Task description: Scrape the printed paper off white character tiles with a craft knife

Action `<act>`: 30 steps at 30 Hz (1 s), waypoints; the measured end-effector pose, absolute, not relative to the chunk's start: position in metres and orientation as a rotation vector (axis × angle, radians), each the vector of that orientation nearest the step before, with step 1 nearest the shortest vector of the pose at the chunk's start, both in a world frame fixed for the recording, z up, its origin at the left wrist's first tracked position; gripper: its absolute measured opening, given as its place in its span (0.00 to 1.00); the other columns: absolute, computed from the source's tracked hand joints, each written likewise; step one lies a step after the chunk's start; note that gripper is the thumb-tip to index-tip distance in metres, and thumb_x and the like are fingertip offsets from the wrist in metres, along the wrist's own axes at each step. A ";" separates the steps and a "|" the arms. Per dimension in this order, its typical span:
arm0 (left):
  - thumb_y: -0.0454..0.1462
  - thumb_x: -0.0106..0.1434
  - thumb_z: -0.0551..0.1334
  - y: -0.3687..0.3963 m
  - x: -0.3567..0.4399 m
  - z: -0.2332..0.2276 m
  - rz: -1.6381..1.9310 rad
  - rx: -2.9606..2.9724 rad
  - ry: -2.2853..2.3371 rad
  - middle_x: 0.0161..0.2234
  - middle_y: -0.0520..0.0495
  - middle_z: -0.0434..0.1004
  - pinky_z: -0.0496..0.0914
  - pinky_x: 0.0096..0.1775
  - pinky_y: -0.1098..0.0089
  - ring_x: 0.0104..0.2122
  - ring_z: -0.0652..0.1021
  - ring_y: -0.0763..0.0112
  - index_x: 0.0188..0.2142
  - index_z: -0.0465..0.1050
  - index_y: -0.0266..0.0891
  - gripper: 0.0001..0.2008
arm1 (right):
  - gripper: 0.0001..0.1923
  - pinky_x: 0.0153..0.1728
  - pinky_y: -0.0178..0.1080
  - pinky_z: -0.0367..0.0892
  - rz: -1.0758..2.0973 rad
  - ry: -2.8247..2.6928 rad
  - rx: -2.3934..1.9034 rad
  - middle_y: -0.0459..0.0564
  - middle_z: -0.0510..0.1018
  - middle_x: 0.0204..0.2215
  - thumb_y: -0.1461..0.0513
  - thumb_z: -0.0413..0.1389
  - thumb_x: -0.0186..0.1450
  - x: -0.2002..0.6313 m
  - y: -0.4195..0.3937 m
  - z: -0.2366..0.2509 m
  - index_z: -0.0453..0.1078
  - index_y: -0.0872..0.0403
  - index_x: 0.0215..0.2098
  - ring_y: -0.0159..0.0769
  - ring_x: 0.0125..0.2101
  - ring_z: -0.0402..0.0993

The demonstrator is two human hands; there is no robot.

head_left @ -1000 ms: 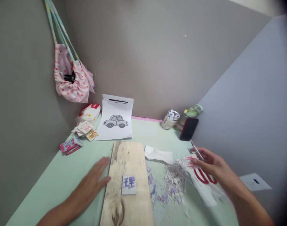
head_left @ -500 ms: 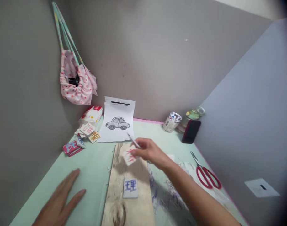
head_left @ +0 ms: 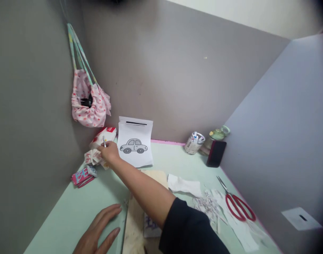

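Note:
My right hand (head_left: 109,151) reaches across to the back left and is closed on a slim silver pen-like tool (head_left: 104,141), which points up. Its fingertips are at the edge of a white paper card with red marks (head_left: 91,157), over a small pile of cards; I cannot tell whether they still pinch it. My left hand (head_left: 99,231) hovers low at the front, fingers apart, holding nothing, left of a wooden board (head_left: 133,225). On the board lies a card with a purple character (head_left: 152,227), partly hidden by my right arm.
A pink folded packet (head_left: 83,176) and a white-red packet (head_left: 104,137) lie left. A car picture (head_left: 135,146) leans at the back. Rightward are a can of pens (head_left: 194,144), a phone (head_left: 216,154), red-handled scissors (head_left: 239,206), paper scraps (head_left: 207,208) and a strip (head_left: 184,185).
My right hand has moved from above the board to the card pile at the back left, taking the red-marked card and the tool along. My left hand has shifted right, towards the board.

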State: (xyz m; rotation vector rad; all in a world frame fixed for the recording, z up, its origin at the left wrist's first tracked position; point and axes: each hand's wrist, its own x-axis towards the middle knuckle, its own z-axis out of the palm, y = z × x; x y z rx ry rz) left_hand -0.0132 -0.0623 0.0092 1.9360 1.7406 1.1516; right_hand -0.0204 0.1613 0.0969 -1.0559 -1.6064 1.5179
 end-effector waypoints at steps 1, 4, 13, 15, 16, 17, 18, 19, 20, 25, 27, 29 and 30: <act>0.44 0.67 0.58 -0.061 -0.015 0.009 1.141 1.926 1.752 0.52 0.50 0.80 0.74 0.49 0.69 0.50 0.81 0.64 0.52 0.76 0.52 0.16 | 0.07 0.24 0.32 0.59 1.519 -1.575 -1.073 0.40 0.67 0.19 0.61 0.61 0.57 -0.017 0.165 0.096 0.66 0.53 0.26 0.30 0.22 0.63; 0.48 0.68 0.56 -0.059 -0.025 0.002 1.053 1.818 1.873 0.43 0.49 0.83 0.76 0.49 0.65 0.49 0.82 0.61 0.52 0.76 0.50 0.17 | 0.07 0.21 0.32 0.58 1.582 -1.500 -1.085 0.42 0.70 0.21 0.60 0.59 0.59 0.018 0.171 0.095 0.66 0.53 0.26 0.28 0.20 0.60; 0.49 0.68 0.58 -0.036 -0.003 0.009 0.925 2.039 1.782 0.61 0.49 0.71 0.70 0.58 0.53 0.61 0.72 0.57 0.62 0.63 0.55 0.24 | 0.18 0.19 0.32 0.47 1.523 -1.420 -1.103 0.45 0.74 0.29 0.48 0.58 0.62 0.235 0.129 0.107 0.72 0.54 0.35 0.24 0.18 0.52; 0.47 0.67 0.59 -0.032 0.015 0.004 0.889 2.201 1.714 0.65 0.47 0.66 0.69 0.58 0.52 0.63 0.68 0.53 0.65 0.59 0.54 0.28 | 0.17 0.19 0.32 0.45 1.466 -1.413 -1.172 0.43 0.71 0.26 0.48 0.57 0.64 0.274 0.110 0.104 0.73 0.55 0.36 0.24 0.18 0.52; 0.46 0.66 0.60 -0.031 0.025 0.000 0.868 2.286 1.670 0.65 0.46 0.64 0.69 0.58 0.50 0.64 0.66 0.51 0.66 0.57 0.52 0.30 | 0.16 0.19 0.33 0.44 1.445 -1.410 -1.205 0.42 0.69 0.23 0.49 0.58 0.64 0.290 0.100 0.102 0.72 0.55 0.35 0.24 0.18 0.52; 0.45 0.66 0.61 -0.031 0.033 -0.004 0.858 2.364 1.621 0.66 0.45 0.64 0.68 0.59 0.49 0.65 0.65 0.50 0.68 0.54 0.52 0.33 | 0.15 0.20 0.33 0.44 1.427 -1.409 -1.238 0.41 0.66 0.21 0.51 0.59 0.64 0.304 0.090 0.099 0.72 0.55 0.35 0.25 0.18 0.51; 0.43 0.66 0.61 -0.031 0.041 -0.008 0.856 2.430 1.568 0.66 0.44 0.64 0.67 0.59 0.48 0.65 0.64 0.50 0.69 0.52 0.51 0.34 | 0.14 0.20 0.33 0.45 1.408 -1.421 -1.273 0.40 0.64 0.20 0.51 0.59 0.64 0.316 0.080 0.096 0.72 0.55 0.35 0.25 0.18 0.52; 0.41 0.66 0.60 -0.031 0.047 -0.010 0.860 2.474 1.524 0.65 0.44 0.65 0.66 0.60 0.49 0.65 0.65 0.51 0.70 0.50 0.50 0.35 | 0.14 0.21 0.33 0.46 1.388 -1.451 -1.310 0.39 0.62 0.19 0.52 0.59 0.64 0.325 0.071 0.093 0.72 0.54 0.35 0.26 0.19 0.52; 0.40 0.67 0.59 -0.032 0.052 -0.012 0.860 2.493 1.489 0.65 0.44 0.66 0.65 0.61 0.49 0.65 0.65 0.52 0.70 0.48 0.50 0.35 | 0.13 0.21 0.33 0.47 1.372 -1.494 -1.343 0.39 0.61 0.19 0.52 0.59 0.64 0.333 0.064 0.090 0.72 0.54 0.35 0.27 0.20 0.53; 0.48 0.67 0.60 -0.025 0.042 0.003 0.761 2.340 1.468 0.65 0.49 0.66 0.70 0.58 0.55 0.64 0.67 0.54 0.68 0.52 0.57 0.32 | 0.12 0.24 0.34 0.50 1.340 -1.687 -1.385 0.41 0.63 0.23 0.53 0.55 0.67 0.346 0.045 0.081 0.71 0.53 0.35 0.29 0.23 0.54; 0.50 0.69 0.56 -0.017 0.028 0.014 0.783 2.134 1.633 0.65 0.49 0.65 0.71 0.57 0.55 0.62 0.70 0.56 0.66 0.55 0.58 0.27 | 0.11 0.27 0.35 0.52 1.311 -1.733 -1.374 0.43 0.66 0.25 0.55 0.54 0.68 0.342 0.045 0.079 0.70 0.54 0.34 0.30 0.25 0.56; 0.53 0.67 0.56 -0.010 0.015 0.021 0.816 1.930 1.787 0.63 0.48 0.67 0.70 0.57 0.52 0.60 0.72 0.55 0.64 0.58 0.55 0.27 | 0.08 0.29 0.35 0.54 1.294 -1.793 -1.366 0.43 0.69 0.28 0.58 0.54 0.68 0.335 0.044 0.076 0.71 0.53 0.35 0.31 0.28 0.59; 0.55 0.65 0.57 -0.008 0.010 0.021 0.820 1.853 1.823 0.62 0.46 0.68 0.71 0.57 0.51 0.59 0.73 0.53 0.63 0.60 0.53 0.29 | 0.07 0.30 0.35 0.55 1.293 -1.830 -1.366 0.43 0.69 0.28 0.59 0.53 0.68 0.332 0.044 0.075 0.72 0.53 0.35 0.31 0.28 0.60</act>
